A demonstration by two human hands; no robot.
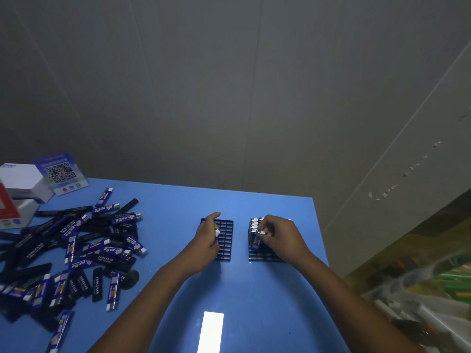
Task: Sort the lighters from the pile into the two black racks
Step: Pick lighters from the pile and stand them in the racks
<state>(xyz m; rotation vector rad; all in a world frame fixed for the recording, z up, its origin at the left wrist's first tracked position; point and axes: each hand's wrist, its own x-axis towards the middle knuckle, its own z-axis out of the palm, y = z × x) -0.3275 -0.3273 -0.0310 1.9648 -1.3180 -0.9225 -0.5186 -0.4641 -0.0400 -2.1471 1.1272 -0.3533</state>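
Observation:
Two black grid racks lie side by side on the blue table. The left rack looks empty of standing lighters. The right rack has several lighters upright in its far rows. My left hand rests over the left rack and grips a lighter whose white cap shows. My right hand pinches a blue lighter upright over the right rack. A big pile of blue and black lighters covers the table's left side.
White and red boxes and a QR-code card stand at the table's far left corner. The table's right edge runs just past the right rack. Cluttered bags lie below on the right. Grey wall behind.

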